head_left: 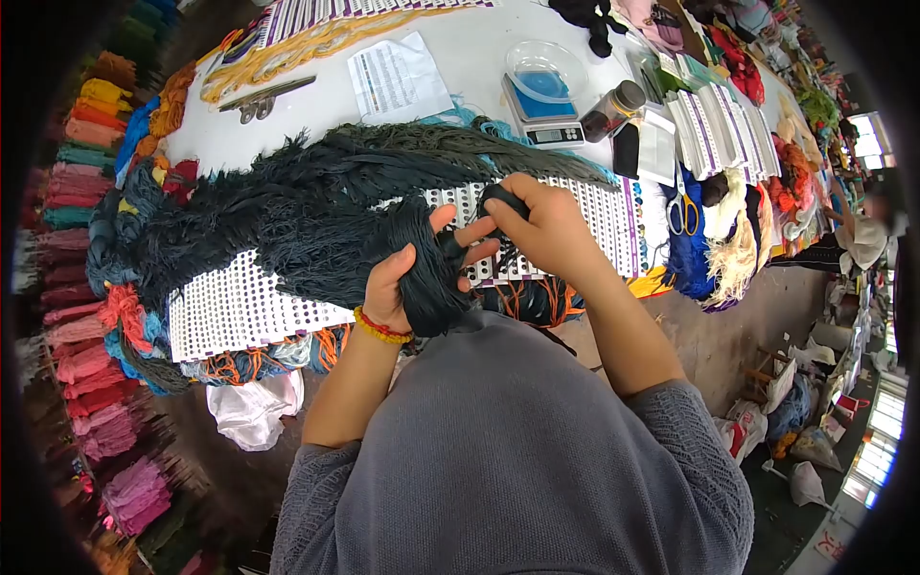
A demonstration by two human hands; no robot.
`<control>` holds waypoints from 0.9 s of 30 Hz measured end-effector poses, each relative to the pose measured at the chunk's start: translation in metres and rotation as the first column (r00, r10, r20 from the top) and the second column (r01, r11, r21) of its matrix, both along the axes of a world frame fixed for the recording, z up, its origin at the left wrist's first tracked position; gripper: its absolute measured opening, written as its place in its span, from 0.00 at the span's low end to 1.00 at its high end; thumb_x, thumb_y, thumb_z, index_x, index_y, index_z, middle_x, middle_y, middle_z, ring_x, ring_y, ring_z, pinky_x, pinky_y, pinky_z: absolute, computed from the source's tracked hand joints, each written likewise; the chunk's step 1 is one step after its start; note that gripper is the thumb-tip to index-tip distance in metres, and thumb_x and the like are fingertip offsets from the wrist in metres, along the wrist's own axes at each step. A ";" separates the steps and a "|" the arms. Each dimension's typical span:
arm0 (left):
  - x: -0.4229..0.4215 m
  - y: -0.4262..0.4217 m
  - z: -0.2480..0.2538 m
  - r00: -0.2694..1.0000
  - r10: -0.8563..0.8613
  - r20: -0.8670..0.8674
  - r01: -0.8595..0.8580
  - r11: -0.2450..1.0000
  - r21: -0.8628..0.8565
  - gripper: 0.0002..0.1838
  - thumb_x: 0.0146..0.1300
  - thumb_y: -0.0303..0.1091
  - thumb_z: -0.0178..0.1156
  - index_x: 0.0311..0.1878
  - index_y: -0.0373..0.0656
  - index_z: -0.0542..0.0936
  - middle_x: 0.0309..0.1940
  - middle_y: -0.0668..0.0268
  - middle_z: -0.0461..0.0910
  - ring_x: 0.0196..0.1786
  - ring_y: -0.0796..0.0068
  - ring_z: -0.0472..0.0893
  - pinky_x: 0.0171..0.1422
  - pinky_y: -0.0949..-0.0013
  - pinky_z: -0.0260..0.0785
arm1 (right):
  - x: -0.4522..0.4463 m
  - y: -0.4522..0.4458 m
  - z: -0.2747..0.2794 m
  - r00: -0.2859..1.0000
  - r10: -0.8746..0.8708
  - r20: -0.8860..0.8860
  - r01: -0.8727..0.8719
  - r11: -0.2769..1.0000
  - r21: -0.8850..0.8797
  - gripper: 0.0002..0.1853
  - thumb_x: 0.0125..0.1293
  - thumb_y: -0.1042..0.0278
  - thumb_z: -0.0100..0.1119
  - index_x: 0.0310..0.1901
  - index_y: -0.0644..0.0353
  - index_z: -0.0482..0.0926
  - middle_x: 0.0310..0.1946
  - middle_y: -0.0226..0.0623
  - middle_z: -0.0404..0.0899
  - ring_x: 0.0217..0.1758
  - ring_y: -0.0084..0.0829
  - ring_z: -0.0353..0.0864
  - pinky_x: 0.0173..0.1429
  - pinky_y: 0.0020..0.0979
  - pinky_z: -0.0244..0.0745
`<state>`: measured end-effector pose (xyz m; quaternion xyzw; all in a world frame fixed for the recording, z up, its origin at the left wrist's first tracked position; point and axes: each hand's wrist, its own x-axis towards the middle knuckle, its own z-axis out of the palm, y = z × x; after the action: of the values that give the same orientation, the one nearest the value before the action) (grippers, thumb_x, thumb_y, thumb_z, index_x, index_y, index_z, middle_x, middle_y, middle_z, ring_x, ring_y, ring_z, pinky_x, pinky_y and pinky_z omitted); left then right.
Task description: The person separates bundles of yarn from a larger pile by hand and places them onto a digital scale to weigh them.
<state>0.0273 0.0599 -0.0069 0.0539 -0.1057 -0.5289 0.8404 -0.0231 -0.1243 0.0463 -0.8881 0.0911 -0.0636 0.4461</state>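
A thick hank of dark blue-black thread (419, 251) hangs over my left hand (387, 287), which grips it with the thumb in front and the fingertips showing on the far side. My right hand (548, 222) is closed on a small dark tuft of thread (504, 198), close to my left fingertips. Whether this tuft is joined to the hank is hard to see. Beneath both hands lie white cards with rows of holes (235, 305). A long pile of dark green and black thread (287, 192) stretches to the left across them.
A scale (556, 132) with a clear plastic bowl (546, 72), a dark-lidded jar (613, 110) and a printed sheet (398, 79) lie farther back. Scissors (683, 213) rest at the right. Bundles of coloured yarn (86, 182) hang along the left side.
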 end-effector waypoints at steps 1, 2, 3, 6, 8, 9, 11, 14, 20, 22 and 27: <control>-0.001 0.000 -0.001 1.000 -0.003 -0.001 0.004 1.000 0.010 0.30 0.60 0.40 0.50 0.65 0.46 0.57 0.65 0.46 0.49 0.66 0.51 0.56 0.58 0.61 0.66 | -0.002 0.001 -0.003 0.999 0.008 0.047 -0.006 0.999 -0.033 0.11 0.55 0.63 0.55 0.30 0.62 0.72 0.18 0.47 0.73 0.23 0.47 0.74 0.27 0.39 0.67; -0.002 0.000 -0.001 1.000 -0.003 -0.002 0.003 1.000 0.009 0.30 0.60 0.40 0.50 0.65 0.46 0.57 0.65 0.46 0.49 0.66 0.51 0.56 0.58 0.61 0.66 | -0.003 0.002 -0.004 0.995 0.017 0.093 -0.011 0.998 -0.067 0.11 0.56 0.63 0.55 0.30 0.63 0.72 0.17 0.47 0.73 0.23 0.47 0.75 0.26 0.39 0.67; -0.003 -0.001 -0.001 1.000 0.014 0.012 -0.015 1.000 0.024 0.30 0.60 0.39 0.51 0.65 0.46 0.57 0.65 0.46 0.49 0.66 0.51 0.56 0.57 0.61 0.66 | -0.004 0.003 -0.002 0.996 0.017 0.093 -0.011 0.998 -0.067 0.11 0.56 0.63 0.55 0.30 0.63 0.72 0.17 0.47 0.73 0.23 0.47 0.75 0.26 0.39 0.67; -0.007 -0.002 0.003 0.999 0.034 0.030 -0.035 0.998 0.057 0.29 0.60 0.38 0.51 0.65 0.46 0.58 0.65 0.47 0.51 0.65 0.50 0.57 0.56 0.61 0.67 | -0.005 0.003 0.003 0.993 -0.114 0.041 0.113 0.994 0.009 0.10 0.56 0.63 0.55 0.29 0.62 0.72 0.17 0.46 0.73 0.23 0.46 0.75 0.26 0.39 0.68; -0.008 -0.002 0.005 0.999 0.036 0.033 -0.038 0.996 0.080 0.29 0.60 0.38 0.51 0.65 0.46 0.58 0.64 0.48 0.52 0.65 0.50 0.57 0.56 0.61 0.67 | -0.007 0.004 -0.003 0.991 -0.077 0.109 0.088 0.991 -0.099 0.10 0.56 0.63 0.55 0.28 0.62 0.72 0.17 0.46 0.74 0.23 0.45 0.76 0.26 0.40 0.68; -0.009 -0.003 0.004 0.999 0.037 0.033 -0.040 0.996 0.082 0.29 0.60 0.38 0.51 0.64 0.45 0.58 0.64 0.49 0.53 0.65 0.51 0.58 0.56 0.61 0.67 | -0.007 0.006 -0.002 0.994 -0.078 0.071 0.086 0.989 -0.122 0.10 0.56 0.63 0.55 0.26 0.61 0.71 0.19 0.44 0.75 0.23 0.44 0.76 0.26 0.39 0.69; -0.010 -0.004 0.002 0.999 0.037 0.034 -0.040 0.996 0.084 0.30 0.59 0.38 0.52 0.64 0.43 0.58 0.64 0.50 0.54 0.65 0.51 0.58 0.56 0.61 0.67 | -0.007 0.010 -0.008 0.994 -0.050 0.092 0.054 0.998 -0.039 0.10 0.57 0.64 0.54 0.27 0.61 0.71 0.19 0.43 0.75 0.23 0.44 0.76 0.27 0.39 0.69; -0.011 -0.003 -0.006 0.999 0.034 0.039 -0.038 0.991 0.126 0.29 0.60 0.38 0.51 0.63 0.40 0.58 0.63 0.52 0.56 0.61 0.55 0.64 0.55 0.60 0.68 | -0.017 0.015 -0.005 0.993 0.111 0.033 -0.106 0.985 -0.137 0.08 0.56 0.64 0.54 0.29 0.59 0.71 0.22 0.40 0.75 0.25 0.42 0.76 0.29 0.38 0.71; -0.009 -0.006 -0.004 0.998 0.045 0.040 -0.049 0.991 0.123 0.26 0.62 0.38 0.48 0.62 0.38 0.61 0.63 0.54 0.57 0.51 0.63 0.73 0.54 0.61 0.69 | -0.038 0.025 0.017 0.982 0.172 0.072 -0.128 0.903 -0.410 0.10 0.51 0.68 0.59 0.36 0.58 0.75 0.27 0.36 0.73 0.30 0.37 0.77 0.30 0.32 0.71; -0.005 -0.004 -0.005 0.998 0.053 -0.015 -0.051 0.993 0.102 0.26 0.62 0.39 0.48 0.62 0.38 0.61 0.63 0.54 0.57 0.53 0.65 0.72 0.54 0.61 0.68 | -0.037 0.018 0.015 0.971 0.164 0.176 -0.085 0.919 -0.386 0.09 0.51 0.68 0.59 0.35 0.58 0.74 0.27 0.35 0.73 0.29 0.37 0.76 0.30 0.33 0.71; -0.013 -0.014 0.002 0.995 0.073 0.066 -0.085 0.977 0.197 0.27 0.62 0.40 0.48 0.62 0.36 0.59 0.63 0.56 0.58 0.54 0.68 0.70 0.58 0.65 0.64 | -0.035 0.025 0.016 0.996 0.061 0.062 -0.064 0.996 0.054 0.11 0.49 0.66 0.62 0.32 0.60 0.74 0.28 0.33 0.74 0.29 0.31 0.75 0.30 0.31 0.70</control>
<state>0.0144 0.0461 -0.0049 0.1574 -0.0745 -0.5013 0.8476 -0.0577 -0.0997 0.0620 -0.8754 0.0515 -0.0739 0.4749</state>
